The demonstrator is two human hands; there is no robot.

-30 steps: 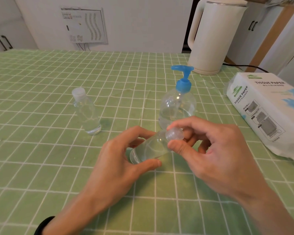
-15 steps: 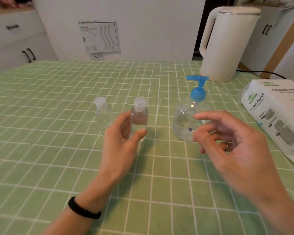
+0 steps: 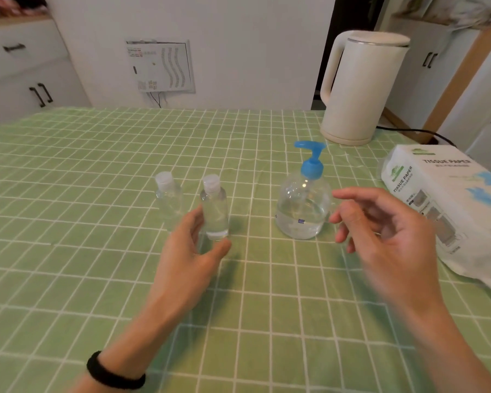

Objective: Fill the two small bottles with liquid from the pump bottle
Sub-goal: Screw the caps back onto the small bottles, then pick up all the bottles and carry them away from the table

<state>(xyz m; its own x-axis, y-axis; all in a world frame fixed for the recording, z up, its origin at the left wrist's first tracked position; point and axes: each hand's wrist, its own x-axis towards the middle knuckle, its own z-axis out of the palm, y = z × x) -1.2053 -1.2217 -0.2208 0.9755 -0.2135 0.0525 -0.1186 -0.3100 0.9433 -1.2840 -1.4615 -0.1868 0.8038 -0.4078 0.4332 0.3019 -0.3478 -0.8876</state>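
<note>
Two small clear bottles with white caps stand upright side by side on the green checked tablecloth (image 3: pixel 97 171): one further left (image 3: pixel 167 199), one nearer me (image 3: pixel 214 212). Both hold clear liquid. My left hand (image 3: pixel 192 251) lies loosely round the nearer bottle, fingers by its left side and thumb just in front of its base, with no firm grip showing. The pump bottle (image 3: pixel 304 211), clear with a blue pump head, stands to the right, partly filled. My right hand (image 3: pixel 386 231) hovers just right of it, fingers relaxed and holding nothing.
A white electric kettle (image 3: pixel 360 92) stands at the back right, its black cord trailing right. A pack of tissue paper (image 3: pixel 451 205) lies along the right edge. White cabinets and a wall panel are behind the table.
One second ago both hands held the nearer bottle tilted, the right at its cap. It now stands upright beside the other; the left hand's grip has loosened and the right hand has drawn away.
</note>
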